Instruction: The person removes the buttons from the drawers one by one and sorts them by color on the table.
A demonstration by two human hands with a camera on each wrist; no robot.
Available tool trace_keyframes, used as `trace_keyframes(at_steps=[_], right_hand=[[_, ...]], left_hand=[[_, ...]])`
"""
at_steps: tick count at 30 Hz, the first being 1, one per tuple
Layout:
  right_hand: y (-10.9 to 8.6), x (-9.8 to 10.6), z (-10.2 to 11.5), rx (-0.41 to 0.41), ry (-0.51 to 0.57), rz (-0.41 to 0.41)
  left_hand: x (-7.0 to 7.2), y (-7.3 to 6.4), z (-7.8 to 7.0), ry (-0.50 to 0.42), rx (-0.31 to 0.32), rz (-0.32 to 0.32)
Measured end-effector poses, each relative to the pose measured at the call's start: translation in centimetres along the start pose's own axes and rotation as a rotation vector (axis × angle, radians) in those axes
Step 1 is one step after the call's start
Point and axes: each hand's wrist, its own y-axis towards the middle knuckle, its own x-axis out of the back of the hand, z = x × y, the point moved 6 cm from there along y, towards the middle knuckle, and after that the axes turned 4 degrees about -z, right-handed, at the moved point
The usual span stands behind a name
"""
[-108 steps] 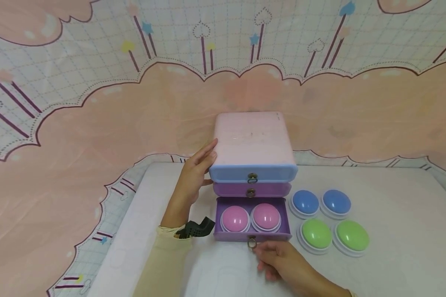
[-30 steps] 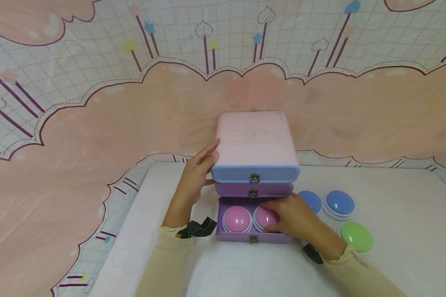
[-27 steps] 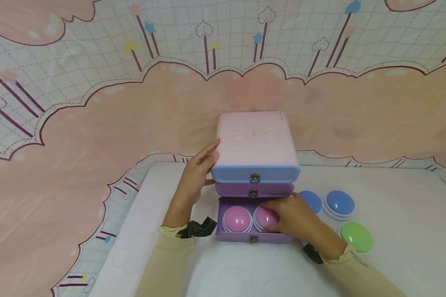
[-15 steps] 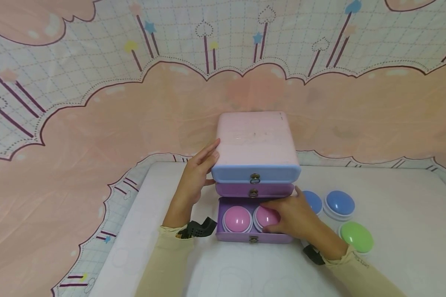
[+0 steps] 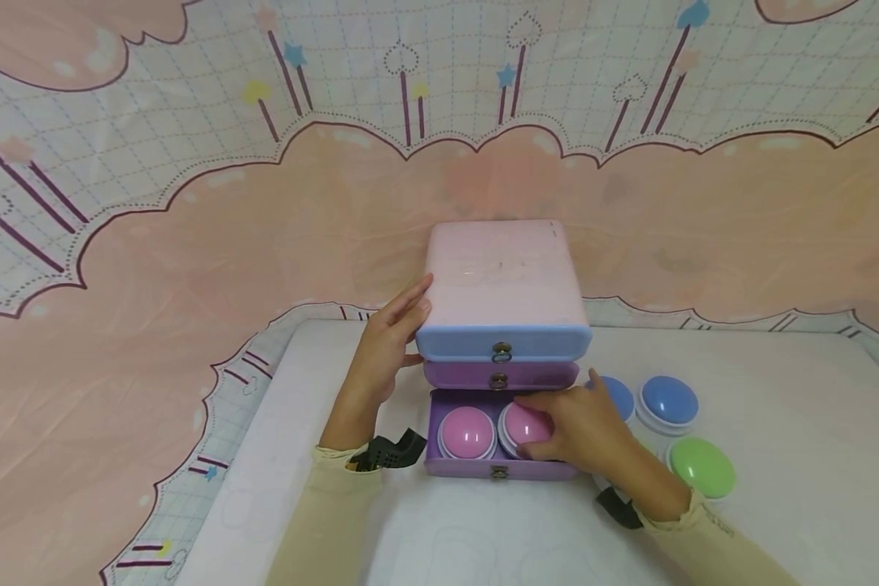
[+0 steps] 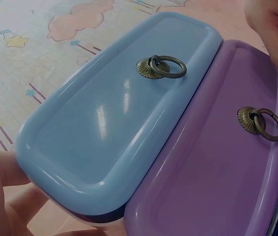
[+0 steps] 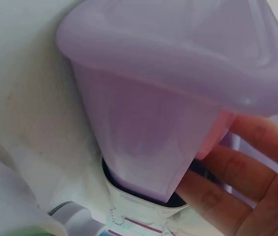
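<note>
A small chest of drawers (image 5: 501,273) has a pink top, a blue top drawer (image 5: 457,343), a purple middle drawer (image 5: 461,374) and a purple bottom drawer (image 5: 461,468) pulled out. In that bottom drawer sit two pink dome-topped round buttons with white bases. My right hand (image 5: 586,427) grips the right pink button (image 5: 525,425) between thumb and fingers, reaching in over the drawer's right wall. Beside it lies the left pink button (image 5: 466,433), untouched. My left hand (image 5: 384,354) rests against the chest's left side with extended fingers, also visible in the left wrist view.
On the white table (image 5: 791,423) to the right are a blue button (image 5: 670,399), a second blue button (image 5: 618,396) partly behind my right hand, and a green button (image 5: 701,466). My right arm covers the other green one. A patterned cloth (image 5: 322,220) hangs behind.
From the bottom drawer's ring pull, my right hand has moved up to the right pink button and now grips it. The button tilts slightly in the latest frame. My left hand keeps its place.
</note>
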Motion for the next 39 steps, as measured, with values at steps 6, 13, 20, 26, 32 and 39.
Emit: trace_keyframes(at_steps=[6,13,20,26,32,39], right_hand=[[-0.3,0.5,0.2,-0.065,-0.001,-0.006],[-0.8,1.5,0.5,-0.109,-0.033,-0.015],[-1.3,2.5,0.9,-0.140,-0.056,-0.065],[-1.6,3.2,1.2,-0.161,-0.065,-0.114],[-2.0,3.9,1.1,-0.212,-0.048,-0.102],[-2.6,4.7,0.4,-0.246,-0.037,-0.086]], left_hand=[[0.0,0.1,0.1,0.003,-0.002,0.003],[0.0,0.1,0.1,0.009,-0.002,0.001],[0.0,0.0,0.1,0.006,-0.004,-0.003],[0.0,0.0,0.0,0.007,-0.008,0.000],[0.0,0.0,0.0,0.012,-0.005,-0.001],[-0.1,-0.1,-0.1,0.008,-0.004,-0.001]])
